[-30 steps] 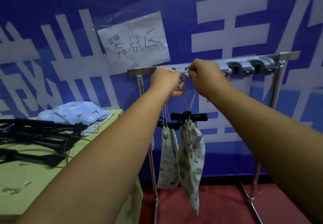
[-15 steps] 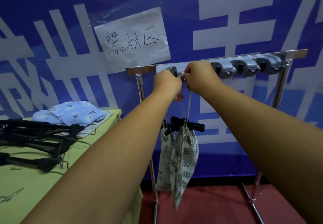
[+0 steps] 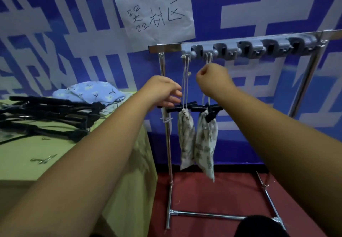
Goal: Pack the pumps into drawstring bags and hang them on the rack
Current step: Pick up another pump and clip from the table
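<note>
Bags [image 3: 186, 136] with black pumps [image 3: 212, 108] poking from their tops hang side by side by their cords from the rack's [image 3: 166, 46] grey hooks [image 3: 227, 48]. The right grip [image 3: 212, 77] is curled around the right bag's cord [image 3: 208, 59], just below its hook. The left grip [image 3: 162, 90] is loose, fingers apart, just beside the left bag's strings. Other pumps [image 3: 46, 110] lie on the worktop [image 3: 27, 162].
</note>
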### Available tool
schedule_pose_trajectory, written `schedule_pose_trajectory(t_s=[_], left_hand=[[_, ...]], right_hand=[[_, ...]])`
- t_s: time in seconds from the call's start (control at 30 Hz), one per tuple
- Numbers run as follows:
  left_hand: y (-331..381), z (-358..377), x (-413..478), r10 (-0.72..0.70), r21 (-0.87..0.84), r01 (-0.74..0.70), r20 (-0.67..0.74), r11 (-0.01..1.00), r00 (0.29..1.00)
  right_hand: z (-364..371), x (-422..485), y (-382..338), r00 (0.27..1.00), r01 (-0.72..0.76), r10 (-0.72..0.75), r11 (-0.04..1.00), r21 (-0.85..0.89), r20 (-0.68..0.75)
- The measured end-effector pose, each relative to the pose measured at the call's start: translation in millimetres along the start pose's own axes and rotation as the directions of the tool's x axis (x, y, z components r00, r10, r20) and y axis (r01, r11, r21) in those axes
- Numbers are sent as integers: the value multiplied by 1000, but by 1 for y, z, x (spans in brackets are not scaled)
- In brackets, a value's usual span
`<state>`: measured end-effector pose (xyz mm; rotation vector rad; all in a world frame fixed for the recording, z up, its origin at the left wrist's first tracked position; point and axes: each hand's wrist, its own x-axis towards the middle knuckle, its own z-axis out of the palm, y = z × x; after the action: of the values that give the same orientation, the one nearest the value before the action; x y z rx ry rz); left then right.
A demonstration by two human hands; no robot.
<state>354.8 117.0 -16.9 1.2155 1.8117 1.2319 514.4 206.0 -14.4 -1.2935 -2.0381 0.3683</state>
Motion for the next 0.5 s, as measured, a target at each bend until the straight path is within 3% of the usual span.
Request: schedule_pose_trajectory(t_s=[0.17, 0.3, 0.5], left_hand=[[-40, -53, -38, -76, -22, 74, -97, 997, 992], [-69, -111, -65, -115, -49, 107, -205, 993, 972], [-107, -197, -98, -214, -123, 179, -399, 976, 892]], right_hand=[[37, -47, -62, 979, 148, -162, 983, 108, 128], [76, -72, -118, 921, 283, -308, 950, 133, 237], [135, -89, -192, 847, 381, -413, 911, 161, 335]])
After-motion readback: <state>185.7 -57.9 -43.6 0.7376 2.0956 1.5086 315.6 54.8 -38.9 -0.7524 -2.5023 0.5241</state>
